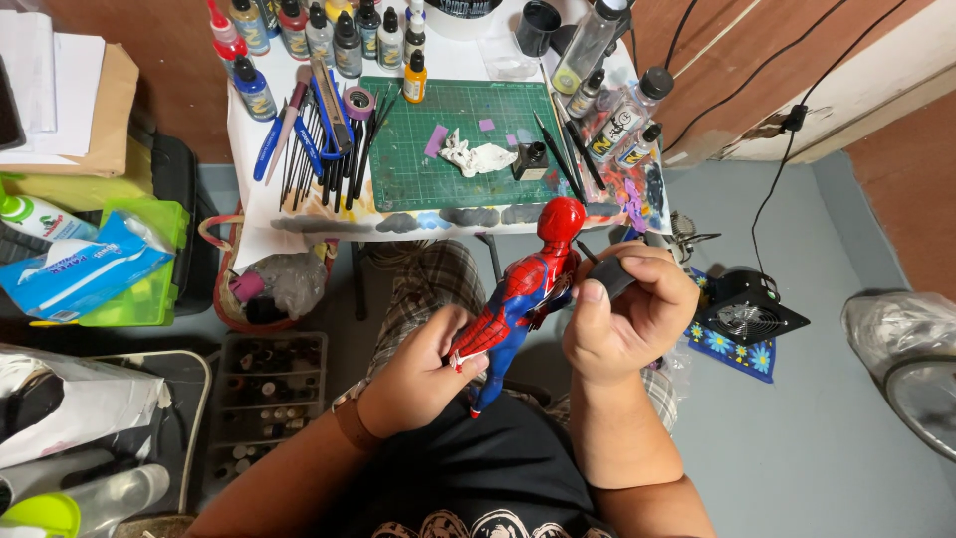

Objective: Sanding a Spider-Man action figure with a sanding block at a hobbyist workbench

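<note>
You're clenching left hand (423,374) round figure (523,294) legs; right hand (627,314) gripping dark tool (609,274); figure likely light, rigid, joints fragile.

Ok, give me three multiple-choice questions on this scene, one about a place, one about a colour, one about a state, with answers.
1. Where is the white crumpled piece?
A on the green cutting mat
B on the floor
C in the basket

2. What colour is the head of the figure?
A green
B red
C yellow

3. How is the figure held?
A lying on the table
B by its legs in the left hand
C hanging from a cord

A: it lies on the mat.
B: the head is red.
B: the left fingers wrap the legs while the right hand holds a dark tool.
</note>
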